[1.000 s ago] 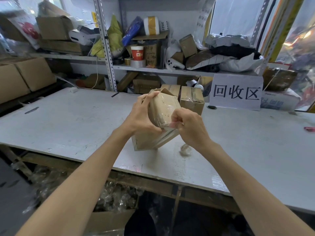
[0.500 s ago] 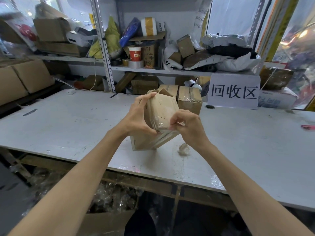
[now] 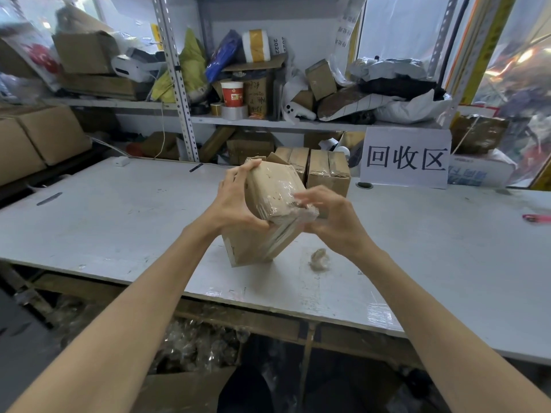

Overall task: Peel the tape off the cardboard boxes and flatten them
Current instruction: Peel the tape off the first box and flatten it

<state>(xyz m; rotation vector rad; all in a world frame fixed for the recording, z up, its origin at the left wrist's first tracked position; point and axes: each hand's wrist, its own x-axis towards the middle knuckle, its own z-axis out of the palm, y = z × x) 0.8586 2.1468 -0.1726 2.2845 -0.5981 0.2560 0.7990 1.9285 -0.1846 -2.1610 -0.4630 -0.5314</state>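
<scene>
Worktable (image 3: 119,222), box (image 3: 253,248), cluttered shelves (image 3: 298,124), perhaps sheeting (image 3: 399,31)

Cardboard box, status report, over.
Left hand grips cardboard box, tilted. Right hand at clear tape on its corner, grip blurred. Tape wad on table alongside, not in the way.

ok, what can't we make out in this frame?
Head view only.
right hand: motion-blurred; pinching the tape or not, cannot tell.
cardboard box: far side hidden by the left hand and the box itself.
pink object near the right frame edge: too small to identify.
</scene>
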